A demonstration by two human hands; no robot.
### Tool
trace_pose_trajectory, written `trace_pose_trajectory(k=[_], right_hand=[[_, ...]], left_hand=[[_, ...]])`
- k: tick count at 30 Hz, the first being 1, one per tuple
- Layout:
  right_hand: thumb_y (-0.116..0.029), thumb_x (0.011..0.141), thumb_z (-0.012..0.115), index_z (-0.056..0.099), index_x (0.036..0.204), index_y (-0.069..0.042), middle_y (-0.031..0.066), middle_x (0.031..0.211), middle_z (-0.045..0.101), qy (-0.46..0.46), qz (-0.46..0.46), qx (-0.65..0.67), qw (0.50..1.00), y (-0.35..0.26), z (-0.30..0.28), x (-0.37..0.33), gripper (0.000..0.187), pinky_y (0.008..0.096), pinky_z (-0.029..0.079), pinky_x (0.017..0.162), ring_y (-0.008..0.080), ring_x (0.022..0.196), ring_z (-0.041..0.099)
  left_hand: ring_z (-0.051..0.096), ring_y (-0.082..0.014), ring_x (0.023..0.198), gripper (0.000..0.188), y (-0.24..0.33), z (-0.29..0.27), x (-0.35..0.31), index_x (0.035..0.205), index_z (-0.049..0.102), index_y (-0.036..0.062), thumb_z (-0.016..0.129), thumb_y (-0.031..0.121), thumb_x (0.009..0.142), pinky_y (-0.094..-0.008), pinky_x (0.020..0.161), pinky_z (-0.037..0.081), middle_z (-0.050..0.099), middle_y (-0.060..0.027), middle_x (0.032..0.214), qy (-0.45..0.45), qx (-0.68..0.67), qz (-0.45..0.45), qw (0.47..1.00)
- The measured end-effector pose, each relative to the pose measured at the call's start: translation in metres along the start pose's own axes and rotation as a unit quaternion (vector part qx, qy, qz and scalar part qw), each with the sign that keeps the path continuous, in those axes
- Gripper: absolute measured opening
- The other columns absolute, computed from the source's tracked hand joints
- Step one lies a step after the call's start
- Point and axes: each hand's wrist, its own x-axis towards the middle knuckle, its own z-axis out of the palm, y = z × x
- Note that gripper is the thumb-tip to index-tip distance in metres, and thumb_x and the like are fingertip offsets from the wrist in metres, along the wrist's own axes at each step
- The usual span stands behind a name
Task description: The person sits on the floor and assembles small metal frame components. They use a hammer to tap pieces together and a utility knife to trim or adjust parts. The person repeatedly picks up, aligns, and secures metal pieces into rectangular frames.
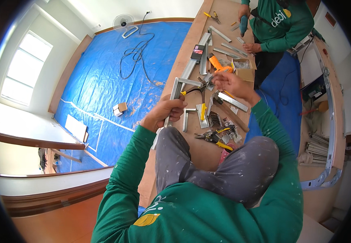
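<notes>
My left hand (168, 110) is wrapped round a bent galvanised metal channel (176, 88), above my left knee. One arm of the channel points to the right, over the bench. My right hand (237, 86) is raised on the other side, its fingers curled together; what they hold, if anything, is too small to name. Close by its fingertips lies the head of some yellow-tipped pliers or snips (202, 97) with spread handles. Just beyond that hand is an orange power drill (220, 65). Another pair of yellow-handled snips (213, 137) rests near my crossed legs.
Cut metal channels (231, 50) and a dark box (197, 52) lie along the wooden bench (185, 141). An open carton (245, 73) stands at its right. Opposite, a co-worker (282, 28) handles a teal drill (243, 25). Blue sheeting (102, 73) covers the floor, with a cable (137, 54).
</notes>
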Motion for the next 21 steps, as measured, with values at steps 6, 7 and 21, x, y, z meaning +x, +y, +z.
trace_pose_trajectory(k=[6, 7, 21], right_hand=[[-0.029, 0.088, 0.081, 0.060, 0.130, 0.003, 0.0197, 0.109, 0.074, -0.171, -0.075, -0.441, 0.878, -0.148, 0.087, 0.013, 0.057, 0.0397, 0.057, 0.089, 0.0307, 0.104, 0.074], [-0.027, 0.087, 0.080, 0.061, 0.124, 0.003, 0.0202, 0.105, 0.074, -0.132, -0.082, -0.451, 0.879, -0.144, 0.098, 0.015, 0.051, 0.0420, 0.057, 0.086, 0.0340, 0.101, 0.073], [-0.016, 0.082, 0.075, 0.065, 0.099, -0.002, 0.0230, 0.084, 0.070, -0.012, -0.248, -0.409, 0.878, -0.119, 0.147, 0.004, 0.024, 0.0513, 0.054, 0.073, 0.0463, 0.086, 0.070]], left_hand=[[0.050, -0.0103, 0.058, 0.020, -0.006, 0.001, -0.003, 0.096, 0.060, 0.0051, 0.073, 0.018, 0.088, -0.0302, 0.051, 0.038, 0.053, 0.0002, 0.073, 0.139, 0.376, 0.169, 0.900], [0.056, -0.0168, 0.062, 0.024, -0.008, 0.007, -0.006, 0.095, 0.062, 0.0016, 0.073, 0.020, 0.085, -0.0350, 0.056, 0.043, 0.058, -0.0054, 0.074, 0.168, 0.406, 0.185, 0.879], [0.069, -0.0457, 0.075, 0.031, -0.020, 0.044, -0.045, 0.094, 0.064, -0.0001, 0.078, 0.025, 0.080, -0.0527, 0.069, 0.053, 0.069, -0.0240, 0.077, 0.323, 0.522, 0.336, 0.714]])
